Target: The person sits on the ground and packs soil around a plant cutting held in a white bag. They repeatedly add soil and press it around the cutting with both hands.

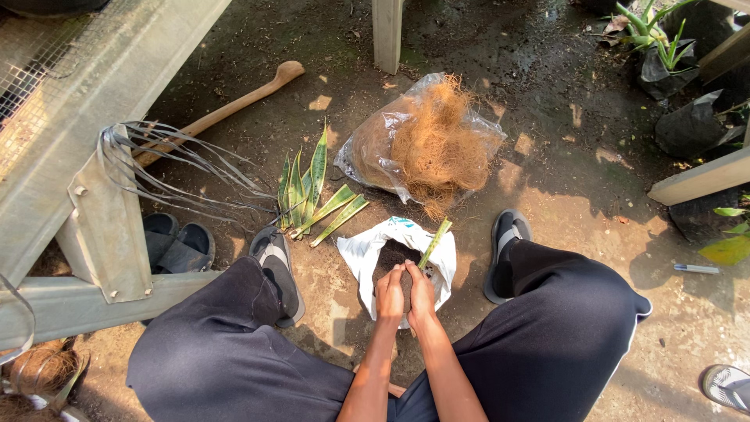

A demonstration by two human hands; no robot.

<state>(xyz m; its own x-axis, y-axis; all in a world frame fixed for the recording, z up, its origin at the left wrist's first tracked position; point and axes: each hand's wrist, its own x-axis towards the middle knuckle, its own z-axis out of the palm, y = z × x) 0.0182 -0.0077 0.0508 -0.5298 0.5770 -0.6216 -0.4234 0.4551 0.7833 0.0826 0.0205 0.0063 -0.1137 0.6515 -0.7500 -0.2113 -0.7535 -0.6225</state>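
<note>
Potting a leaf cutting. I press both hands, left hand (pixel 390 294) and right hand (pixel 422 292), fingers curled narrow, into the soil of the white bag (pixel 361 258); the green cutting (pixel 433 244) leans at its rim. Firm soil evenly, I judge.

Bare dirt ground (pixel 547 156) is carrying everything here. Lying directly on it are a white bag of soil (pixel 367 254), a clear bag of brown fibre (pixel 422 141), cut green leaves (pixel 312 195), a wooden handle (pixel 234 105) and a pen (pixel 695 269).
</note>
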